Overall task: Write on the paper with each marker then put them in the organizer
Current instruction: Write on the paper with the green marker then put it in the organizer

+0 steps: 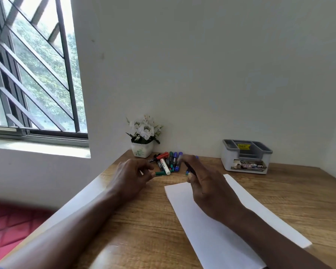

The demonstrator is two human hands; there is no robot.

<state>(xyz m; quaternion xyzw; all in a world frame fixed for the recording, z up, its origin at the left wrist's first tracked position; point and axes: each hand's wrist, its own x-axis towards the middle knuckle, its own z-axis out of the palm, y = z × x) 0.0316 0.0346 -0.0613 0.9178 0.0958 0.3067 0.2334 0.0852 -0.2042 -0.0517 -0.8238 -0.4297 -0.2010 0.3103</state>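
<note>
The right grip (206,187) is closed around a blue marker (189,168), fingers wrapped round its dark barrel, with blue showing at both ends. The marker's long axis runs away from the person and tilts up off the surface (147,230). Blur keeps me from telling whether a cap is on. Just under this grip and stretching back toward the person lies the paper (198,233), a white sheet whose far edge sits below the marker's lower end. The writing stroke therefore calls for a short drop downward and toward the body, not a reach. The left grip (130,175) hovers near, across a small gap to the left. Its fingers are curled, with the tips at the near end of a green marker (159,173) lying crosswise on the wood. I cannot tell whether they pinch it or only touch it. Beyond both grips, near the wall, the pile of markers (168,162) lies in a loose heap beside a small flower pot (142,151). The organizer (227,158) stands at the far right of the surface against the wall, well apart from the paper. It is on the right grip's side, so that hand is the nearer one for the drop-off. Its top compartments look open and face upward.
</note>
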